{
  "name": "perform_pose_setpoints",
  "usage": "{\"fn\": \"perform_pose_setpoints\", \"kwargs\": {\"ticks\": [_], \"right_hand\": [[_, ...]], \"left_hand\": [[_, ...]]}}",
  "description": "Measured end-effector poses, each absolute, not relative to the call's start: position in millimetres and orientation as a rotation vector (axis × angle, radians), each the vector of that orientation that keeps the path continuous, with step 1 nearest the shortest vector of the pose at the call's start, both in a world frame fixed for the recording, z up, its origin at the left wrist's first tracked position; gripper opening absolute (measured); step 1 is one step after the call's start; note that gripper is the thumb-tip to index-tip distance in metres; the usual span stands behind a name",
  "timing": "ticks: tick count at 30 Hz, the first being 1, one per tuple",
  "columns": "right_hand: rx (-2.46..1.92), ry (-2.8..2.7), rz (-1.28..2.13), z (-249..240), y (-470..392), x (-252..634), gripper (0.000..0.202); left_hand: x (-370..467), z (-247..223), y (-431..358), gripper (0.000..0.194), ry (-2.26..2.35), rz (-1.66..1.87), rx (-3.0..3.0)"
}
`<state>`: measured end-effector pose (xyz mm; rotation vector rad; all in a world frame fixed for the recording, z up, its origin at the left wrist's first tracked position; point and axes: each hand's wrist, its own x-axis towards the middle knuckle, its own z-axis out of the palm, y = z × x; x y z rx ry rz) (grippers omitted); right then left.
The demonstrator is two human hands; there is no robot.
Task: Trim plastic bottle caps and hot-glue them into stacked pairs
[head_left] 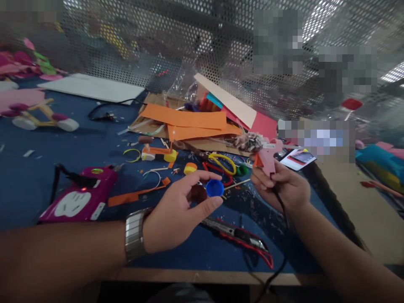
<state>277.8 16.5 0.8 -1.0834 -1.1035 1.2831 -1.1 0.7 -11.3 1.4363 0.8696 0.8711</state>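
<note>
Between the thumb and fingers of my left hand [176,210] is a small blue bottle cap [215,188], its hollow side facing me. My right hand [284,185] grips a pink glue gun [269,159] by the handle; its orange trigger shows under the fingers. Greyish clumped material covers the gun's front end, which points left, and a black cord hangs down from the handle. Below my left hand a red and black utility knife [240,235] lies on the blue table [176,256]. Scissors with yellow and red handles [225,164] lie beyond the cap.
A purple power strip [82,195] stands at left with a plug in it. Orange sheets [189,118] and cardboard are piled at the back. A small stick-built vehicle [46,118] is at far left. A phone [298,158] lies on the right. Perforated metal [189,42] rises behind.
</note>
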Motion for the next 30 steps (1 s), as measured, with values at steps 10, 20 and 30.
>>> {"fn": "perform_pose_setpoints", "kwargs": {"ticks": [10,20,30], "right_hand": [[-1.191,-1.188,1.268,12.3,4.0,283.4,0.026],[-1.166,-0.965,1.463,3.4,5.7,283.1,0.046],[-1.180,-0.998,1.666,-3.6,1.6,282.7,0.059]], "left_hand": [[0.3,-5.4,3.4,0.032,0.857,0.902,1.282],[-0.2,-6.4,4.5,0.030,0.859,0.940,1.312],[1.8,-6.4,7.0,0.038,0.893,0.954,1.298]]}}
